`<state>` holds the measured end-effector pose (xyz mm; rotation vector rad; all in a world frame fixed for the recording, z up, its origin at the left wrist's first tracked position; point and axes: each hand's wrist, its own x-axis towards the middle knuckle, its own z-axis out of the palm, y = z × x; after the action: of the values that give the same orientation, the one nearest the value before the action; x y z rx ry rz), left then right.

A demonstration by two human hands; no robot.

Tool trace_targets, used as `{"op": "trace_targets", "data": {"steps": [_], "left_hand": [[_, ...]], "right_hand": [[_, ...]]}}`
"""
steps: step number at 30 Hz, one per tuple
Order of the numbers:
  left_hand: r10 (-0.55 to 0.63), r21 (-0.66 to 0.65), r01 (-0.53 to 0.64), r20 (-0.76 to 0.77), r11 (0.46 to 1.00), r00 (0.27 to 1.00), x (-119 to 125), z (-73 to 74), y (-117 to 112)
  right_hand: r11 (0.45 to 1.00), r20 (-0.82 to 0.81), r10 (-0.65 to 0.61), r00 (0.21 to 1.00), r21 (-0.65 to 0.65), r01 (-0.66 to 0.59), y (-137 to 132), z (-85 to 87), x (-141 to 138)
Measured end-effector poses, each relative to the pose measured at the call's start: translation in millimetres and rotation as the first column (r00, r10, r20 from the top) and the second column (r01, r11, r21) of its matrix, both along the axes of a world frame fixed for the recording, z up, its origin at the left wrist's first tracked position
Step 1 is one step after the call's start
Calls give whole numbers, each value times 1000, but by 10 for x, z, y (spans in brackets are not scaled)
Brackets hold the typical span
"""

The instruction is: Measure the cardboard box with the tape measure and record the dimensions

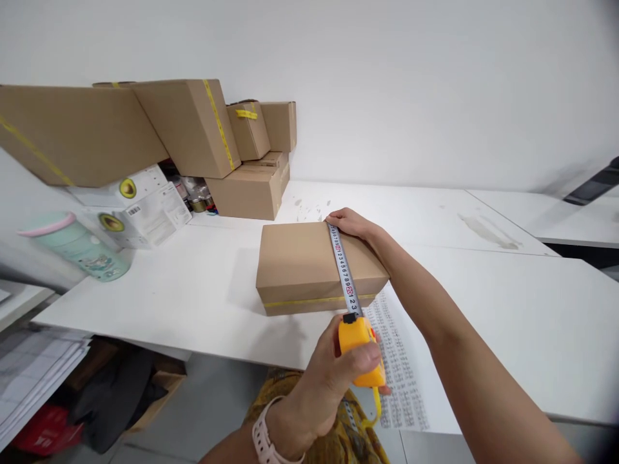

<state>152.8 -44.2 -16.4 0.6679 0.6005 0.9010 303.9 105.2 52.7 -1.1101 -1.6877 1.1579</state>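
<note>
A closed brown cardboard box [300,254] with a yellow strip along its front side lies on the white table. My left hand [329,370] is closed around the yellow case of a tape measure [355,341], held in front of the box's near side. Its metal blade [342,267] is drawn out across the box top to the far edge. There my right hand [352,222] holds the blade's end against the box edge, its fingertips partly hidden behind the box. A yellow wrist strap hangs from the case.
Large cardboard boxes [184,129] are stacked at the back left on white avocado-printed cartons [145,216]. A mint-green tumbler [80,248] stands at the left. A printed sheet [401,374] lies under my right arm. A dark object [594,182] is at the far right.
</note>
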Motion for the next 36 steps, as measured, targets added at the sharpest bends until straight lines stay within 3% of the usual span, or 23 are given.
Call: {"op": "trace_targets", "data": {"steps": [4, 6, 8, 10, 13, 16, 18, 20, 23, 26, 29, 31, 33, 35, 36], "left_hand": [[6, -4, -6, -5, 1000, 1000, 13, 24, -4], [9, -2, -9, -15, 1000, 1000, 3, 60, -16], [15, 8, -15, -27, 1000, 1000, -5, 96, -30], [22, 21, -21, -36, 1000, 999, -9, 121, -35], [15, 36, -13, -55, 999, 998, -24, 130, -22], [-14, 70, 21, -89, 997, 996, -100, 106, -13], [-78, 123, 98, -160, 988, 984, -193, 61, -22], [-106, 186, 171, -315, 968, 943, -297, -13, -41], [-4, 277, 182, -540, 943, 842, -404, -156, -73], [78, 358, 189, -614, 914, 785, -400, -264, -102], [51, 379, 279, -667, 882, 743, -319, -306, -134], [30, 377, 346, -712, 859, 701, -266, -334, -143], [62, 395, 378, -756, 837, 652, -241, -391, -121], [146, 442, 387, -790, 809, 596, -247, -480, -53], [202, 473, 391, -802, 790, 562, -260, -529, -1]], "right_hand": [[999, -49, -42, 998, 9, 43, -589, 75, -6], [999, -56, -41, 998, 23, 42, -724, 65, 5], [998, -84, -17, 996, 60, 23, -696, 7, 28], [994, -111, 17, 994, 106, -5, -486, -82, 37], [986, -80, 53, 995, 164, -39, 102, -180, -8], [989, 84, -11, 996, 150, -1, 680, -114, -8], [971, 83, -113, 990, 221, 92, 807, 9, 106], [922, 30, -143, 989, 368, 122, 634, 121, 301], [853, 46, -146, 988, 512, 102, -59, 111, 556], [839, 113, -149, 982, 540, 65, -871, -195, 556], [803, 214, -186, 959, 595, 23, -1421, -644, 399], [787, 266, -209, 941, 617, 0, -1569, -897, 367], [794, 275, -286, 918, 604, 66, -1549, -1071, 472], [799, 273, -461, 844, 541, 262, -1397, -1187, 708], [777, 296, -574, 764, 491, 394, -1286, -1234, 854]]}}
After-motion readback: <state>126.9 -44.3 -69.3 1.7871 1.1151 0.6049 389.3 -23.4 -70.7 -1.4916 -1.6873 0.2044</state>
